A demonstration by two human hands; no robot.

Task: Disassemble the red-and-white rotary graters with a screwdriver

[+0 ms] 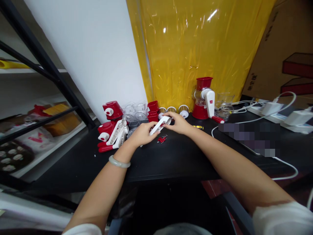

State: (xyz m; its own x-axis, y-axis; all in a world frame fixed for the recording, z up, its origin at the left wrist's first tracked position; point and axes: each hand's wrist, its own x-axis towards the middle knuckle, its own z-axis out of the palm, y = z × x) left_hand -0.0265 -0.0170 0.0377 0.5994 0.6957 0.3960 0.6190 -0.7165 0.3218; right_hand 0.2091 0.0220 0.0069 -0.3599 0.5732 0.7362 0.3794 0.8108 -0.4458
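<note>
Between my left hand [145, 133] and my right hand [179, 123] I hold a white plastic crank handle [159, 126] tilted over the black table. My left fingers are closed on its lower end, my right fingers on its upper, wider end. A little red shows at its underside, too small to make out. Below the handle lie several small red pieces and metal bits [161, 139]. To the left of my left hand are more white crank handles [119, 133] with red grips. Behind my hands stand red hoppers [153, 112] and metal grater drums [171, 110].
An assembled rotary grater [201, 107] stands at the back right. Red grater bases [112, 110] and clear plastic parts [134, 111] are at the back left. A yellow screwdriver [198, 127] lies behind my right forearm. A phone-like device [246, 138], cables and a power strip [281, 119] occupy the right.
</note>
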